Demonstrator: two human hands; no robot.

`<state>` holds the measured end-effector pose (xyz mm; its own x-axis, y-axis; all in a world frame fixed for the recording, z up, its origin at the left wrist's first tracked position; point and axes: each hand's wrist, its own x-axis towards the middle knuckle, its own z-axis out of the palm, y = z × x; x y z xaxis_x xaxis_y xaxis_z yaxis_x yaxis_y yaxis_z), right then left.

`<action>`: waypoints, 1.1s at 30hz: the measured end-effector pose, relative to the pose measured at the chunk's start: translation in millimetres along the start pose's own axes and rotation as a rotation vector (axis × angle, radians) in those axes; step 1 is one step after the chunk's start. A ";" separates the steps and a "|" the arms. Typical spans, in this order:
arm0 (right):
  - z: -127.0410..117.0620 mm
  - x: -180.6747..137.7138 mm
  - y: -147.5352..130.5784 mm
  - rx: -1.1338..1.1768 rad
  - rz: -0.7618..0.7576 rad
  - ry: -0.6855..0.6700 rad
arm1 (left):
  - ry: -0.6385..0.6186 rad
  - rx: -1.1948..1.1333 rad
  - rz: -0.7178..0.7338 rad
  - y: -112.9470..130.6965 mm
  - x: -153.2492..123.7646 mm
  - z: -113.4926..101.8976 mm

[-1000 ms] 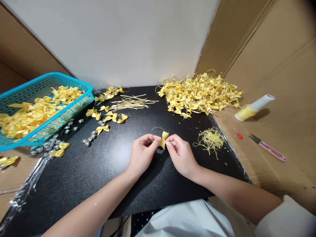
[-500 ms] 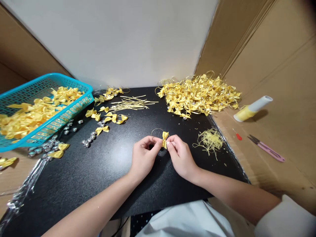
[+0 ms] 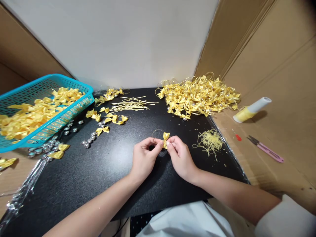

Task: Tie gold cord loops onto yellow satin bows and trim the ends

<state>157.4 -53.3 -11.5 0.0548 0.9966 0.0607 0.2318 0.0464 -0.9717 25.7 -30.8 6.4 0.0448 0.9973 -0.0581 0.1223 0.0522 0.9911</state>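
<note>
A small yellow ribbon bow [image 3: 166, 139] is pinched between my two hands above the black tabletop [image 3: 103, 184]. My left hand [image 3: 146, 156] grips its left side with thumb and forefinger. On the other side, my right hand [image 3: 181, 158] has its thumb and fingertips closed on the bow. A thin gold cord loop [image 3: 157, 131] arcs up behind the bow. Fingertips hide parts of the bow, and whether a bell or bead is on it I cannot tell. Left of my hands lie loose bows [image 3: 102, 130] and silver beads [image 3: 89, 141].
A blue basket [image 3: 81, 86] of yellow bows stands at left. Gold cord lengths [image 3: 130, 104] lie at the back, beside a heap of looped bows [image 3: 199, 97]. At right are thread scraps [image 3: 210, 141], pink-handled snips [image 3: 266, 149], a red needle threader [image 3: 238, 137] and a tube with yellow thread [image 3: 251, 109].
The bow has tilted slightly, and my right fingertips sit a little closer to its middle. Both hands stay nearly in place; the surrounding things have not moved.
</note>
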 end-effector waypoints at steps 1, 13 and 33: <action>0.3 0.0 0.7 0.006 0.000 0.001 | -0.002 -0.001 0.002 0.0 0.0 0.2; 1.2 -1.4 0.8 0.014 0.004 0.009 | 0.001 0.026 0.022 1.0 -0.3 1.6; -11.4 3.5 -11.3 -0.056 -0.187 -0.086 | 0.046 0.022 0.063 6.2 -0.2 -7.5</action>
<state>166.0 -51.1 2.3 -0.0763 0.9733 0.2165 0.2841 0.2293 -0.9309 19.0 -30.3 13.5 0.0074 0.9999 0.0105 0.1421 -0.0115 0.9898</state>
